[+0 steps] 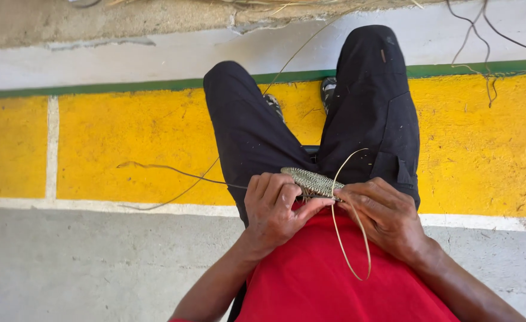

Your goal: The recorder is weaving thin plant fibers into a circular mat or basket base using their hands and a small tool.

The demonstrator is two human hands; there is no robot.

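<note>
A small flat woven piece (312, 180), grey-green and tightly plaited, lies in my lap over my black trousers. My left hand (275, 209) grips its near left edge, thumb stretched across toward the right. My right hand (382, 213) pinches the piece's right end together with a thin pale fibre strand (358, 238), which loops up over my thigh and curls down across my red shirt. Another long strand (185, 174) trails off the piece to the left over the yellow floor.
I sit with both legs (370, 101) stretched over a yellow painted floor band (126, 143) with a green line and white stripes. Grey concrete (84, 262) lies at my left. Loose dry fibres (489, 53) hang at the top right.
</note>
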